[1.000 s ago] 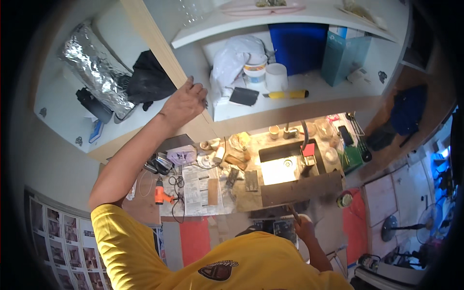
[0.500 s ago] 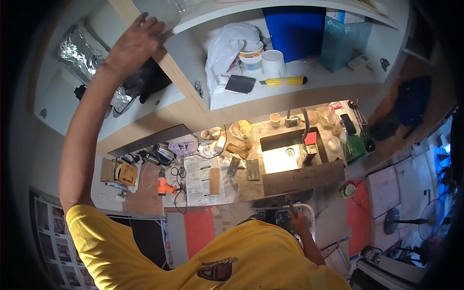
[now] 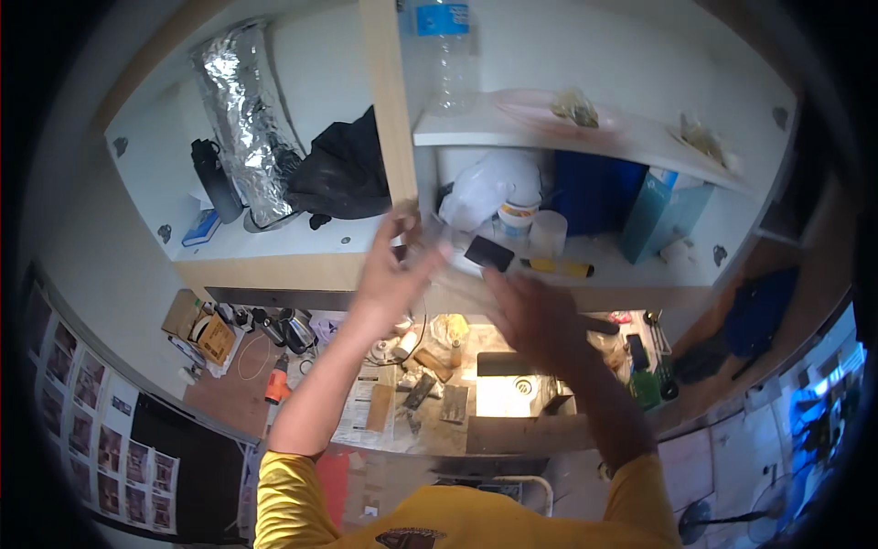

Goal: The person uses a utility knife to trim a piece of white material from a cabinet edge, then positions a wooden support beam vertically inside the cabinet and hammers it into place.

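Observation:
My left hand (image 3: pixel 389 279) is raised in front of the lower end of a light wooden cabinet post (image 3: pixel 391 119), its thumb and fingers apart and partly smeared. To its right, my right hand (image 3: pixel 535 316) is blurred by motion. A dark stick-like tool (image 3: pixel 599 325) juts from the outer side of this hand; the rest of it is hidden. Just beyond the right fingertips, a black flat rectangular piece (image 3: pixel 489 253) lies on the cabinet shelf. A yellow utility knife (image 3: pixel 560 267) rests to the right of it.
Behind stand a white plastic bag (image 3: pixel 489 188), white tubs (image 3: pixel 519 220) and a teal box (image 3: pixel 668 215). A foil-wrapped bundle (image 3: pixel 242 119) and black cloth (image 3: pixel 343 174) occupy the left compartment. Below are a sink (image 3: pixel 498 364) and an orange drill (image 3: pixel 277 382).
My left hand has come down from the upper part of the post. The right hand has risen from beside my waist, with the stick-like tool, to the shelf edge. The view has tilted upward.

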Demonstrator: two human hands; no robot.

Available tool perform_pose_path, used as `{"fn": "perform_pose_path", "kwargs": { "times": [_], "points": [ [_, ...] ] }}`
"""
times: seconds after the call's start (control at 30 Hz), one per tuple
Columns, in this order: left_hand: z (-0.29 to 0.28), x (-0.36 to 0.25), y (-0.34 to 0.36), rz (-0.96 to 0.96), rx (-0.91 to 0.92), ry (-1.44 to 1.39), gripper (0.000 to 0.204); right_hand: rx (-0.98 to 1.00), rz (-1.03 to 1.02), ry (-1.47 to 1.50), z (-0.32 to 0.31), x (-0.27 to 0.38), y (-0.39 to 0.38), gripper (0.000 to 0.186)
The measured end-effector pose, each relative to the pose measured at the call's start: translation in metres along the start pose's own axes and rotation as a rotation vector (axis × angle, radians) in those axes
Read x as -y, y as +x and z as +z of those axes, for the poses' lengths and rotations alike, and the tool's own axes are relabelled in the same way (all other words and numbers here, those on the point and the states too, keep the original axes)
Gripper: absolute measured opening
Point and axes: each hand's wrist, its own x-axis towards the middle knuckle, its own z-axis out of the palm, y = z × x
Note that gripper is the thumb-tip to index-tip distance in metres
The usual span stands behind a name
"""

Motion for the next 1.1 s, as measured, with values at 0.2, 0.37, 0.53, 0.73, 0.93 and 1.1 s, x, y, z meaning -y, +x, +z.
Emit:
{"fn": "perform_pose_path", "kwargs": {
  "times": [0.2, 0.37, 0.53, 0.73, 0.93, 1.1],
  "points": [
    [-0.078, -0.038, 0.086, -0.088, -0.214, -0.455, 0.045, -0.324, -0.326, -0.149, -0.052, -0.033, 0.153, 0.05],
    [-0.13, -0.023, 0.167, 0.002, -0.446, -0.452, 0.033, -0.616, -0.335, -0.373, -0.088, -0.079, 0.228, 0.049],
    [-0.124, -0.046, 0.233, 0.102, -0.58, -0.344, 0.034, -0.636, -0.06, -0.351, -0.119, -0.118, 0.281, 0.04],
    [-0.158, -0.078, 0.29, 0.267, -0.671, -0.177, 0.025, -0.708, 0.111, -0.069, -0.125, -0.136, 0.319, 0.033],
    [-0.166, -0.082, 0.322, 0.542, -0.865, 0.073, 0.03, -0.482, 0.147, 1.056, -0.132, -0.127, 0.336, 0.048],
    [-0.171, -0.083, 0.326, 0.552, -0.857, 0.155, 0.036, -0.555, 0.22, 1.382, -0.126, -0.11, 0.327, 0.046]
  ]
}}
